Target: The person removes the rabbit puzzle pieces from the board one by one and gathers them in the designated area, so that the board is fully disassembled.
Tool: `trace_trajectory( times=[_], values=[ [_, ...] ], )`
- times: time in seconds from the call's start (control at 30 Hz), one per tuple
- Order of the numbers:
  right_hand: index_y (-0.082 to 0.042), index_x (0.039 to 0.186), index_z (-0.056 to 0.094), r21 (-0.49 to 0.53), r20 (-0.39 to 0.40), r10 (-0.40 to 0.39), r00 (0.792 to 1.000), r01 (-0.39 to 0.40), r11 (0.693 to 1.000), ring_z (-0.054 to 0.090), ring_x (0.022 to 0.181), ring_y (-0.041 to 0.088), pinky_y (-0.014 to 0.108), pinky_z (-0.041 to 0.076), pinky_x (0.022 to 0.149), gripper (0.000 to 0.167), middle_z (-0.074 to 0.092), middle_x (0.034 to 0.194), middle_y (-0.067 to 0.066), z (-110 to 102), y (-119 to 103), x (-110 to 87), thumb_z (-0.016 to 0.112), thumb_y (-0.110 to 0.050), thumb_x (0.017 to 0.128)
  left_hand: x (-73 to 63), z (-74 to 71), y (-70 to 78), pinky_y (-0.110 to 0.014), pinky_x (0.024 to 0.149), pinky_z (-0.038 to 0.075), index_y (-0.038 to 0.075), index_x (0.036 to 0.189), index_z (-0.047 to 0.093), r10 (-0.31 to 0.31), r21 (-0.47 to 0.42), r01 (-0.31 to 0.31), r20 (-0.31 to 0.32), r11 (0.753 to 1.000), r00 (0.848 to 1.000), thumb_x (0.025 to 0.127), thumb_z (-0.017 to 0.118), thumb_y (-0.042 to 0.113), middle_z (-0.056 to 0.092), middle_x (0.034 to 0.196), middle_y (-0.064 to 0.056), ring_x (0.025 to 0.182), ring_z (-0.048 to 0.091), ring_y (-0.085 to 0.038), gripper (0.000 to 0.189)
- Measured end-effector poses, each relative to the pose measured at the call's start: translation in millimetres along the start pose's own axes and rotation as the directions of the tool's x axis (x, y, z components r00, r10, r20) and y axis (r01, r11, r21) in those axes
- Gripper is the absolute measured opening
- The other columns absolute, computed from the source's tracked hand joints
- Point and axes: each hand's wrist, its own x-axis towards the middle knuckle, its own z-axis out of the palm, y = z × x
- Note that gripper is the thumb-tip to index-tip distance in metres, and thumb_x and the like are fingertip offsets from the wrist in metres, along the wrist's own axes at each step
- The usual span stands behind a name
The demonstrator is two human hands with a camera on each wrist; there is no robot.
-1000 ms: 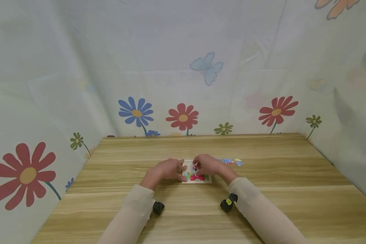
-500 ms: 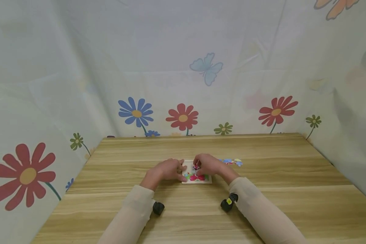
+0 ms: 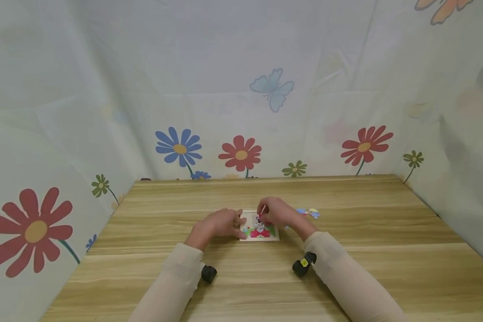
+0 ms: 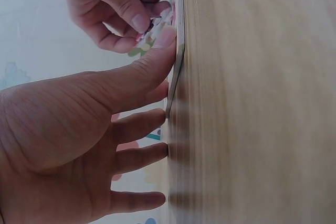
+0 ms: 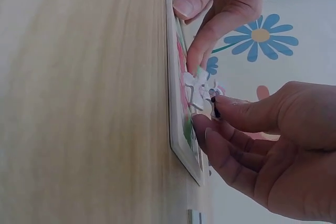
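A small jigsaw puzzle board (image 3: pixel 260 239) with a pale frame lies mid-table, with a red, white and green cartoon picture partly built in it. My left hand (image 3: pixel 221 222) rests at its left side. In the left wrist view, the left thumb (image 4: pixel 157 51) presses the board's near edge, while the other fingers reach out straight to the board and table. My right hand (image 3: pixel 279 212) is over the board's upper right. Between thumb and fingers it pinches a puzzle piece (image 5: pixel 215 103), white with dark marks, tilted up beside other white pieces. The right hand hides part of the picture.
Several loose blue and yellow puzzle pieces (image 3: pixel 313 213) lie right of the board, partly behind my right forearm. The wood-grain table (image 3: pixel 241 277) ends at a white flowered curtain (image 3: pixel 209 89). A black camera sits on each wrist.
My right hand has shifted slightly up and to the right, uncovering more of the white figure in the picture. My left hand has stayed in place on the board.
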Motion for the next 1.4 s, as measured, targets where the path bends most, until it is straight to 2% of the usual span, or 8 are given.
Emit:
trace_trajectory(
  times=[0.17, 0.37, 0.47, 0.67, 0.8, 0.9, 1.13, 1.4],
  values=[
    [-0.002, 0.095, 0.065, 0.041, -0.009, -0.056, 0.998, 0.056, 0.998, 0.064, 0.067, 0.023, 0.028, 0.052, 0.06, 0.005, 0.063, 0.078, 0.007, -2.1, 2.9, -0.3, 0.068, 0.001, 0.093, -1.1, -0.8, 0.6, -0.047, 0.115, 0.032, 0.014, 0.138, 0.061, -0.006, -0.005, 0.006, 0.007, 1.0, 1.0, 0.085, 0.076, 0.044, 0.041, 0.156, -0.008, 0.142, 0.038, -0.033, 0.062],
    [0.0, 0.101, 0.067, 0.121, -0.006, -0.053, 0.999, 0.053, 0.991, 0.065, 0.071, 0.024, 0.035, 0.059, 0.066, 0.007, 0.063, 0.086, 0.009, -13.5, 5.9, -6.1, 0.067, 0.001, 0.094, -1.3, -1.2, 1.1, -0.048, 0.116, 0.031, 0.014, 0.139, 0.06, -0.014, -0.016, 0.014, 0.007, 1.0, 1.0, 0.085, 0.076, 0.043, 0.041, 0.156, -0.008, 0.143, 0.037, -0.033, 0.063],
    [0.002, 0.106, 0.069, 0.123, -0.005, -0.061, 0.998, 0.062, 0.99, 0.064, 0.073, 0.021, 0.034, 0.059, 0.067, 0.012, 0.065, 0.089, 0.01, -23.8, 11.4, -13.0, 0.064, 0.001, 0.095, -1.5, -1.3, 0.6, -0.047, 0.116, 0.03, 0.014, 0.139, 0.06, -0.015, -0.025, 0.015, 0.007, 1.0, 1.0, 0.085, 0.076, 0.042, 0.04, 0.156, -0.008, 0.144, 0.036, -0.033, 0.063],
    [0.001, 0.106, 0.071, 0.102, -0.028, -0.017, 0.999, 0.02, 0.995, 0.063, 0.078, 0.022, 0.039, 0.058, 0.07, 0.013, 0.065, 0.093, 0.01, -50.6, 37.6, -35.8, 0.061, 0.001, 0.097, -1.5, -0.4, -0.7, -0.047, 0.117, 0.029, 0.015, 0.14, 0.059, -0.002, -0.029, 0.002, 0.007, 1.0, 1.0, 0.085, 0.077, 0.042, 0.04, 0.157, -0.009, 0.144, 0.034, -0.034, 0.064],
    [0.001, 0.104, 0.072, 0.068, -0.054, 0.035, 0.998, -0.031, 0.997, 0.063, 0.076, 0.022, 0.04, 0.058, 0.069, 0.014, 0.066, 0.091, 0.01, -66.9, 60.8, -49.7, 0.061, 0.004, 0.096, -1.4, -0.3, -0.4, -0.048, 0.117, 0.029, 0.016, 0.139, 0.06, 0.0, -0.02, 0.0, 0.002, 1.0, 1.0, 0.085, 0.078, 0.043, 0.04, 0.156, -0.009, 0.144, 0.035, -0.033, 0.063],
    [0.003, 0.103, 0.074, 0.042, -0.041, 0.06, 0.997, -0.058, 0.997, 0.063, 0.073, 0.02, 0.039, 0.058, 0.068, 0.015, 0.069, 0.09, 0.01, -73.5, 73.5, -54.7, 0.062, 0.007, 0.094, -1.9, -0.4, -0.6, -0.048, 0.117, 0.029, 0.015, 0.139, 0.061, -0.004, -0.022, 0.004, -0.002, 1.0, 1.0, 0.084, 0.078, 0.042, 0.041, 0.156, -0.009, 0.144, 0.035, -0.034, 0.063],
    [0.004, 0.099, 0.075, -0.013, 0.049, 0.061, 0.997, -0.06, 0.998, 0.064, 0.07, 0.016, 0.034, 0.058, 0.064, 0.015, 0.072, 0.089, 0.009, -71.1, 82.2, -55.7, 0.063, 0.008, 0.092, -2.1, 1.6, -1.0, -0.048, 0.116, 0.029, 0.014, 0.139, 0.06, -0.001, -0.037, 0.001, 0.0, 0.999, 1.0, 0.084, 0.078, 0.042, 0.04, 0.156, -0.009, 0.144, 0.034, -0.034, 0.064],
    [0.002, 0.098, 0.075, -0.054, 0.077, 0.08, 0.994, -0.076, 0.996, 0.063, 0.07, 0.014, 0.03, 0.056, 0.065, 0.013, 0.071, 0.085, 0.004, -66.5, 79.3, -53.0, 0.073, 0.002, 0.086, -1.2, 1.5, -2.1, -0.046, 0.116, 0.031, 0.016, 0.14, 0.059, -0.005, -0.009, 0.005, 0.0, 1.0, 1.0, 0.085, 0.077, 0.042, 0.04, 0.157, -0.008, 0.144, 0.036, -0.033, 0.064]
  ],
)
